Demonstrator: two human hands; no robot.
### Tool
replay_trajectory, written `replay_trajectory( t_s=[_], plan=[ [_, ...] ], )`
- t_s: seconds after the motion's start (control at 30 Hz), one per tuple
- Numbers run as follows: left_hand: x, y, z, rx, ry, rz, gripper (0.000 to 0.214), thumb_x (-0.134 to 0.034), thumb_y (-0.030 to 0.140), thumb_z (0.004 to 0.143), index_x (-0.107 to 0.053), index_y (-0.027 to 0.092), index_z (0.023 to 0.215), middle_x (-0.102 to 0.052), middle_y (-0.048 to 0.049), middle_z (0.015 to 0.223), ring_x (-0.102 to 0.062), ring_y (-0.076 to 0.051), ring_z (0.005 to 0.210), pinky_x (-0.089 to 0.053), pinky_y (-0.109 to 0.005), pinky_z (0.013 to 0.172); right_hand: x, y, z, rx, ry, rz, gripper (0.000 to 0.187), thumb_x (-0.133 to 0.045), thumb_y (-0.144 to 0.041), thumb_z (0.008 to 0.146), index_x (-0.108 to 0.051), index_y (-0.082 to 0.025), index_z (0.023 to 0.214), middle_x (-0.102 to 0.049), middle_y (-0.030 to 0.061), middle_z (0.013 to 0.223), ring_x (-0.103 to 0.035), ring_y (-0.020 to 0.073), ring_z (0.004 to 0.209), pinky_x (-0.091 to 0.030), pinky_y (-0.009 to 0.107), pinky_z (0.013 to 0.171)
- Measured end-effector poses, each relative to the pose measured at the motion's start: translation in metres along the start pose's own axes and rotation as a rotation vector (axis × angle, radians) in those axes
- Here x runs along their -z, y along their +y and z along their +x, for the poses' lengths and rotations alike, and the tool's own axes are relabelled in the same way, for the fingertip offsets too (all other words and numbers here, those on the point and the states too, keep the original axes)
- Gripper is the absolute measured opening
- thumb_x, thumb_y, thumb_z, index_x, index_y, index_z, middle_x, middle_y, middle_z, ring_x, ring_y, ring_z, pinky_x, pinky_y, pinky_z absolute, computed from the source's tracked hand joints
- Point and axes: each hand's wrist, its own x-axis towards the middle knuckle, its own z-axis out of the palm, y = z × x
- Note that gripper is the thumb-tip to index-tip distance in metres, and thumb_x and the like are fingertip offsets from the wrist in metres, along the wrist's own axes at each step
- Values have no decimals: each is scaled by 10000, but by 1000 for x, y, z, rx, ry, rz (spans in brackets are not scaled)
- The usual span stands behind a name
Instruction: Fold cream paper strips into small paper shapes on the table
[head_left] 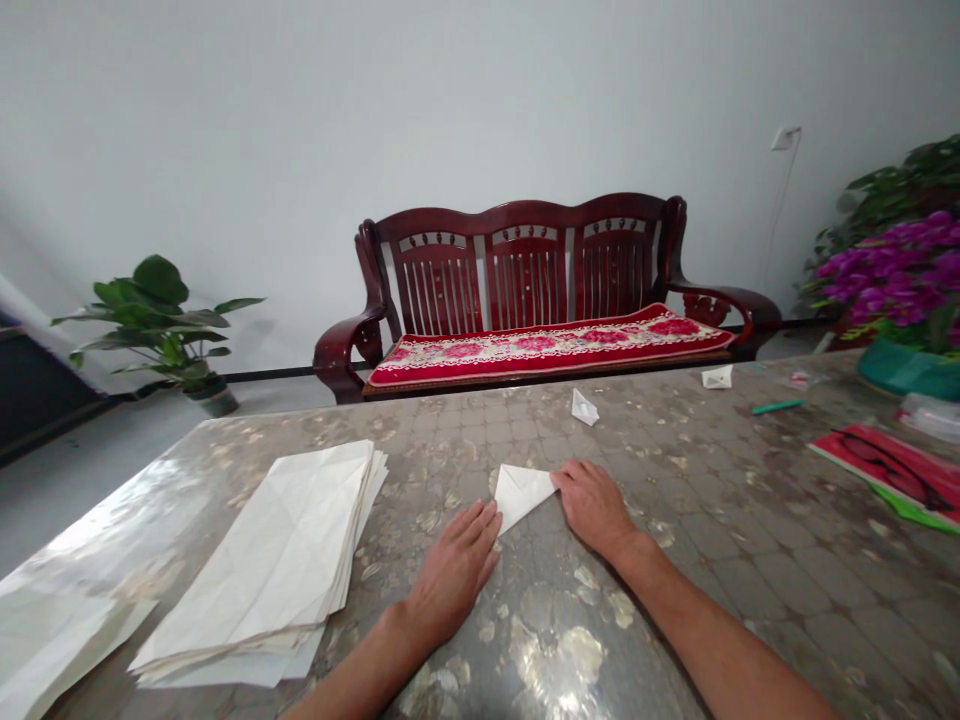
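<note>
A small folded white paper (519, 491) lies on the patterned table (675, 560) in front of me. My left hand (454, 570) lies flat with fingers together, its fingertips touching the paper's lower left edge. My right hand (594, 503) rests palm down on the paper's right corner, fingers pressing it onto the table. A stack of creased white sheets (289, 560) lies to the left of my left hand.
Two small folded paper pieces (583, 407) (718, 376) and a green pen (777, 407) lie farther back. A red booklet (892, 470) and a potted purple flower (907, 300) sit at the right. A wooden bench (536, 300) stands behind the table.
</note>
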Motion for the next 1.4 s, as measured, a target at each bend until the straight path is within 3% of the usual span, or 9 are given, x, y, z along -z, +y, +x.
replay_trajectory(
  t_s=[0.23, 0.43, 0.6, 0.7, 0.83, 0.97, 1.07, 1.2, 1.4],
  plan=[
    [-1, -7, 6, -68, 91, 52, 386, -462, 223, 958, -517, 196, 1339, -589, -83, 1361, -529, -235, 1279, -479, -399, 1043, 10, 2, -5, -52, -26, -17, 193, -503, -174, 907, -667, -242, 984, -631, 51, 1034, -486, 217, 980, -300, 327, 804],
    [10, -5, 4, -84, 95, -25, 295, -446, 186, 955, -598, 189, 1209, -663, -81, 1207, -604, -214, 1128, -509, -356, 963, 10, 7, -7, -70, -66, -17, 248, -477, -143, 903, -691, -242, 979, -651, 49, 1037, -493, 217, 992, -298, 336, 822],
    [24, -4, 26, 72, -27, -110, 211, -472, 242, 959, -668, 207, 888, -676, -46, 902, -616, -187, 888, -500, -308, 819, 7, 7, -6, -121, -62, -20, 297, -452, -148, 919, -693, -273, 1041, -648, 42, 1097, -484, 229, 1007, -300, 344, 817],
    [27, -6, 50, 161, -111, -176, 177, -547, 256, 919, -643, 195, 783, -656, -32, 851, -608, -179, 849, -485, -273, 755, 4, 7, -4, -123, -61, -34, 318, -443, -156, 924, -671, -267, 1116, -637, 61, 1128, -475, 242, 1014, -306, 346, 812],
    [20, -12, 79, 45, -76, -266, 48, -619, 205, 871, -658, 204, 898, -656, -50, 1102, -570, -190, 1094, -437, -295, 961, 0, 9, 0, -87, -48, -13, 320, -443, -167, 928, -665, -258, 1140, -637, 69, 1122, -478, 244, 1016, -318, 339, 823],
    [2, -16, 93, -18, -80, -202, 359, -625, 291, 888, -578, 219, 1237, -492, -102, 1425, -387, -256, 1356, -324, -417, 1120, -3, 13, 2, -97, -22, 62, 348, -420, -150, 930, -676, -269, 1133, -643, 59, 1118, -492, 231, 1007, -331, 325, 838],
    [-7, -15, 94, 3, -97, -153, 420, -537, 317, 941, -499, 239, 1352, -478, -95, 1443, -399, -256, 1348, -328, -444, 1120, -6, 14, 3, -179, 15, 159, 381, -431, -121, 906, -660, -259, 1176, -641, 48, 1161, -502, 216, 1046, -336, 309, 885],
    [-8, -12, 92, 74, -46, -135, 421, -516, 293, 946, -489, 239, 1363, -536, -76, 1373, -477, -228, 1255, -366, -407, 1096, -8, 13, 4, -358, 57, 227, 364, -464, -174, 900, -632, -204, 1222, -620, 71, 1223, -490, 235, 1117, -339, 324, 930],
    [-5, -5, 89, 169, -40, -103, 426, -462, 351, 966, -484, 221, 1371, -531, -84, 1373, -471, -250, 1252, -377, -424, 1076, -11, 0, 12, -386, 29, 351, 325, -491, -199, 878, -653, -252, 1154, -610, 40, 1265, -482, 240, 1139, -334, 356, 952]
  ],
)
